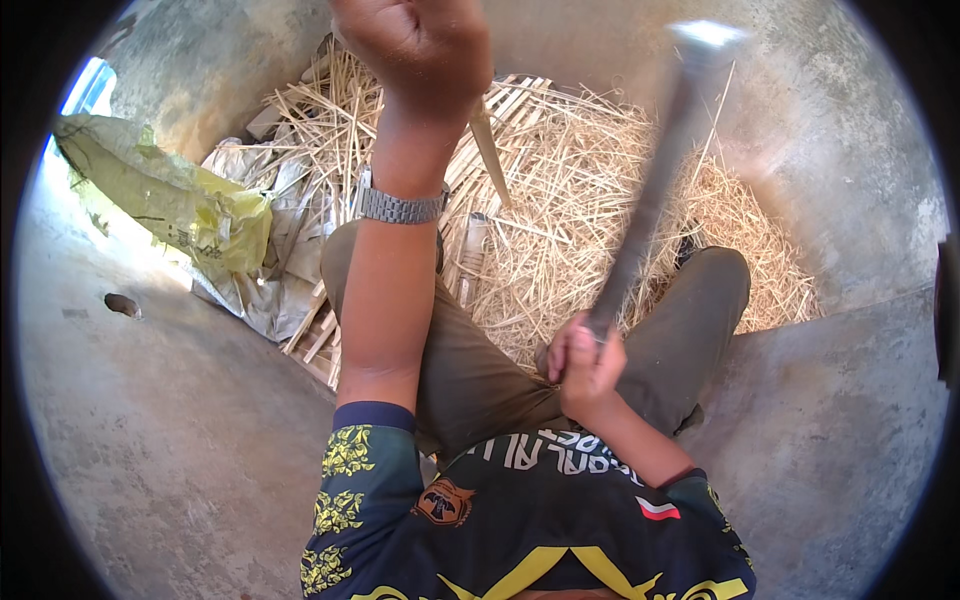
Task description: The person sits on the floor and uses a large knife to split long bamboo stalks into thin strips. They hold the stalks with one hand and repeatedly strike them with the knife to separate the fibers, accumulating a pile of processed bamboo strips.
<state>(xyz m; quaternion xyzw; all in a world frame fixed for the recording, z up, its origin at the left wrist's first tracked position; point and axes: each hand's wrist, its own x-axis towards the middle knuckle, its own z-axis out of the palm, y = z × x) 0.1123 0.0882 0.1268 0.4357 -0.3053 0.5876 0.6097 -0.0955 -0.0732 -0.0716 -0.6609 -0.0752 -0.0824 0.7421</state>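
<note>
My left hand (415, 45) is raised at the top edge, closed in a fist, with a metal-band watch (400, 205) on its wrist. From behind that hand a tapered, pale bamboo strip (490, 155) slants down; the fingers' grip on it is mostly hidden. Low in front of my body, my right hand (590, 370) is wrapped round the lower end of a long dark machete (655, 180). The machete points up and to the right, blurred by motion, its far end shining.
Thin split strips and curled shavings (570, 200) cover the ground between my legs and beyond. A yellowish-green sack (190, 200) lies at the left beside grey sheeting (290, 255). Grey concrete walls (830, 110) curve around, with a small hole (123, 304) at the left.
</note>
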